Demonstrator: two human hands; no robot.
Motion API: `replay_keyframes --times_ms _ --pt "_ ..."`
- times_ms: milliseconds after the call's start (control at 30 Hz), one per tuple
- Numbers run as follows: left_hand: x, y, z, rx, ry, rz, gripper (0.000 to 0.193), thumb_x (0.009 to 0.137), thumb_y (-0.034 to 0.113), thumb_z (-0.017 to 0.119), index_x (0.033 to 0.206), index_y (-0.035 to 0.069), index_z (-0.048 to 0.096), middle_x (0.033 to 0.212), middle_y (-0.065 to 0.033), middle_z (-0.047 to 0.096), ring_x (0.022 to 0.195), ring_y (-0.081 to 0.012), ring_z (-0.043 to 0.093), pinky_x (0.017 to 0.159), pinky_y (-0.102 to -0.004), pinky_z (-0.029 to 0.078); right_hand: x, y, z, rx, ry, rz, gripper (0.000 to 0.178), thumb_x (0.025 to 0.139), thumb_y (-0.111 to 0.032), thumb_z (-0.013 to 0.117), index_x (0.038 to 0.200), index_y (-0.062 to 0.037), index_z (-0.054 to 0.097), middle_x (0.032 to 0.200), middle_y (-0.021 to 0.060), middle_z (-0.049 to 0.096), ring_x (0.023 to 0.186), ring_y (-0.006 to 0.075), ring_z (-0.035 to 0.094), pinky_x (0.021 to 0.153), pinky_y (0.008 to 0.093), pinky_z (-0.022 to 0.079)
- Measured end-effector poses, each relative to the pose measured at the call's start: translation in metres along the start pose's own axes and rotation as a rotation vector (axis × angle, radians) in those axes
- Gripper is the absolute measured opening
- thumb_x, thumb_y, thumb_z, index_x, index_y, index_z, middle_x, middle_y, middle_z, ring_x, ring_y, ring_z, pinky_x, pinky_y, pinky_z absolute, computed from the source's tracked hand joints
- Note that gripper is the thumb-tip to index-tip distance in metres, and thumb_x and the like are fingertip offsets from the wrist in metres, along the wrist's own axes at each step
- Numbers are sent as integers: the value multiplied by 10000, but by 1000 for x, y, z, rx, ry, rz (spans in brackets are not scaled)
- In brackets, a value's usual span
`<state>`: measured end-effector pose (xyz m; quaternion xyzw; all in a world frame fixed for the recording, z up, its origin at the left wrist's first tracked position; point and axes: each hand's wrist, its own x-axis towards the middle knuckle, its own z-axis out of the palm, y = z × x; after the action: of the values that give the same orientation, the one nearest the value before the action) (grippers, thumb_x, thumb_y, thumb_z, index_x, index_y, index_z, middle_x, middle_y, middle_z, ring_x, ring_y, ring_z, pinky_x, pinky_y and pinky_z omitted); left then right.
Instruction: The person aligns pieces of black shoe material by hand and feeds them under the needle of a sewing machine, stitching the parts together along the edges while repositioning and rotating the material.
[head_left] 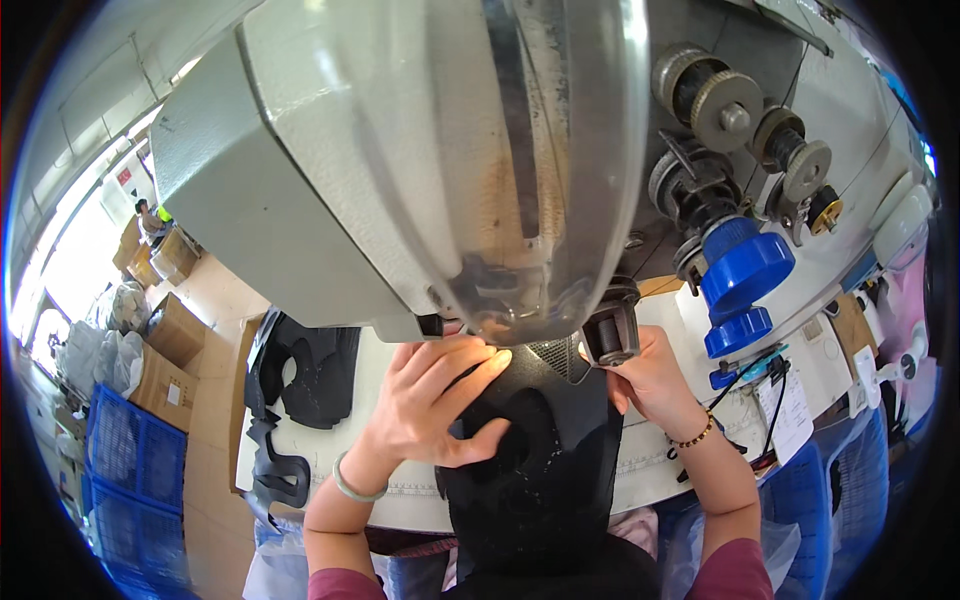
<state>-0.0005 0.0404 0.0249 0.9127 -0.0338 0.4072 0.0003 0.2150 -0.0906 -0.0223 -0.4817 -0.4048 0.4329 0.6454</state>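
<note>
My left hand (432, 400) lies with spread fingers on a black sheet piece (545, 465), its fingertips close to the front of a sewing machine (330, 170). The black piece has a smooth, shiny surface and a perforated patch (556, 352) at its far end. At the piece's right edge, my right hand (650, 378) is closed, thumb and fingers pinching the border. A dark metal machine part (612, 325) partly hides those fingertips. The needle area is covered by the machine head and its clear shield (545, 200).
Several cut black pieces (318, 375) lie at the table's left. Thread tension knobs (725, 108) and blue caps (745, 265) jut out on the right. Beyond them are a paper slip (785, 415) and cables. Blue crates (135, 450) and cardboard boxes (165, 385) stand on the left floor.
</note>
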Motion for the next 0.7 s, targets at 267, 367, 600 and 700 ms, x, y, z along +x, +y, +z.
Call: replay_keyframes --times_ms 267,367,600,700 --pt "2 22 10 256 8 -69 208 630 127 780 805 76 680 830 -67 548 799 -245 564 768 -400 468 -2 -9 10 157 3 34 146 860 -115 602 874 29 622 704 58 627 368 65 494 318 163 378" --pt "-5 22 12 262 -30 -105 258 700 170 762 942 103 704 1049 -53 585 971 -250 570 796 -361 451 -3 -8 13 205 -1 52 166 873 -127 593 890 37 616 719 69 636 365 60 491 314 158 376" --pt "6 18 13 163 25 -120 213 603 79 780 790 52 681 879 -93 575 864 -293 560 794 -415 463 -9 9 20 207 85 -33 144 859 -117 609 858 27 601 684 60 615 341 72 472 307 177 371" --pt "3 9 13 78 34 -133 200 611 80 776 784 51 679 886 -87 575 889 -298 562 792 -427 467 -12 4 29 188 104 -49 139 846 -111 624 798 16 592 629 42 589 334 72 457 309 187 353"
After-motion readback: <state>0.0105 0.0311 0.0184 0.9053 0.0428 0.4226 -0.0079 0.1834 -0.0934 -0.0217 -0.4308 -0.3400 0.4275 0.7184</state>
